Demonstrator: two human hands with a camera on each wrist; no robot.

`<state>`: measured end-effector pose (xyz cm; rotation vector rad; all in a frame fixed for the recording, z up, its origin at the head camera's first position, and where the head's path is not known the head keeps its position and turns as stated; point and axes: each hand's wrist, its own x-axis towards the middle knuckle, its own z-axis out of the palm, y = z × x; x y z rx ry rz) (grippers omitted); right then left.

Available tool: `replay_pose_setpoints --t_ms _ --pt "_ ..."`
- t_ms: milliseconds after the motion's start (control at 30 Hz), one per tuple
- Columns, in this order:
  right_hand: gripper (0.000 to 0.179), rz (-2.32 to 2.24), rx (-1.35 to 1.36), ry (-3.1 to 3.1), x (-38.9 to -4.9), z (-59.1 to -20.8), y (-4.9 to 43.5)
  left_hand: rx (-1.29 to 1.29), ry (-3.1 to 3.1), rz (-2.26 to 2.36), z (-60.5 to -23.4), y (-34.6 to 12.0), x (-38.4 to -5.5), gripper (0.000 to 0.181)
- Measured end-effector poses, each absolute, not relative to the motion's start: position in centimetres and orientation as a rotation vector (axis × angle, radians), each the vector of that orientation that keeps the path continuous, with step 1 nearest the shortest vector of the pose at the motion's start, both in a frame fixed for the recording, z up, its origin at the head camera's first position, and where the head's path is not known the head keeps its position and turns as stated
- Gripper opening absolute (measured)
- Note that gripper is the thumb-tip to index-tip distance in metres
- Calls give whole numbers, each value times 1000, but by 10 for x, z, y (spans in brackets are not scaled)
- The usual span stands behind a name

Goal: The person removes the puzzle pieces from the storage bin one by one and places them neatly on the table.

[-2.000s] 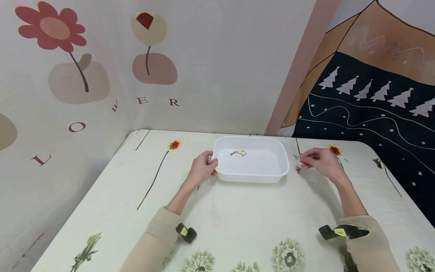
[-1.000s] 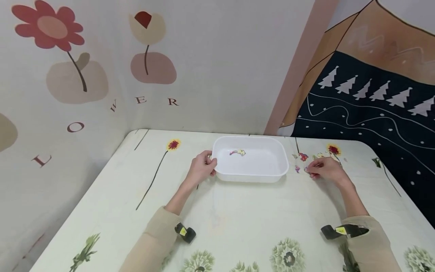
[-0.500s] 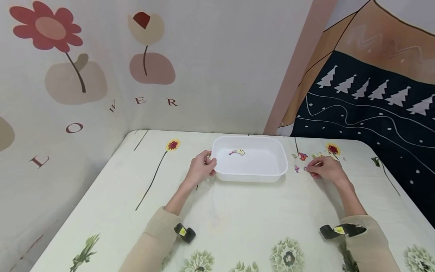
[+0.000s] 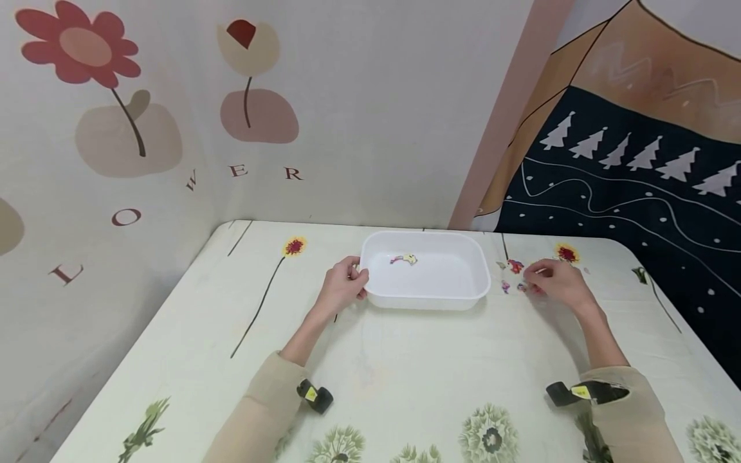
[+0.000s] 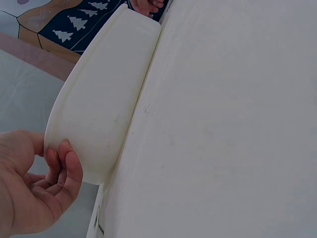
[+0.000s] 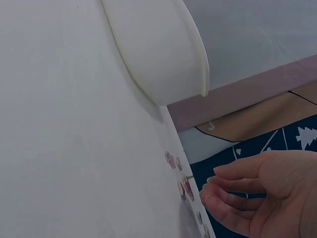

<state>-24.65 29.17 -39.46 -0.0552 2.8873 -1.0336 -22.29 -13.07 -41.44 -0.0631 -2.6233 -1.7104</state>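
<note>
A white plastic tub [image 4: 431, 302] stands on the table, its left end pinched by my left hand [image 4: 343, 283], thumb at the rim and fingers curled beside the wall. Inside it lies a small yellow-and-pink piece [image 4: 410, 258]. To the tub's right, my right hand [image 4: 558, 281] hovers low with loosely curled fingers; the right wrist view shows no object between thumb and index. Close to its fingertips lie small colourful pieces: a red one [image 4: 514, 266], a purple-pink one [image 4: 505, 287] and a bluish-red one [image 4: 521, 287]. More pieces [image 6: 199, 217] are partly hidden by the hand.
The pale tablecloth [image 4: 405, 360] bears printed flowers. A wall hanging [image 4: 359, 116] rises behind the table, and a dark tree-patterned cloth [image 4: 625, 193] hangs at the right. Each sleeve carries a black wrist camera [image 4: 315, 395].
My right hand has set down the red piece, moved toward the bluish-red piece, touched it, then drawn slightly up and away from it. The left hand stays on the tub.
</note>
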Motion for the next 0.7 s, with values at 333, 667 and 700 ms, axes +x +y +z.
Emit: replay_pose_setpoints --t_ms 333,667,700 --pt "33 -1115 -186 2933 -242 -379 272 -62 -2619 -1719 -413 -131 -220 41" --pt "26 -1261 -358 2957 -245 -374 238 -52 -2615 -1727 -414 -131 -221 39" --pt "25 -1267 -371 2959 -246 -374 234 -53 -2613 -1728 -414 -130 -221 39"
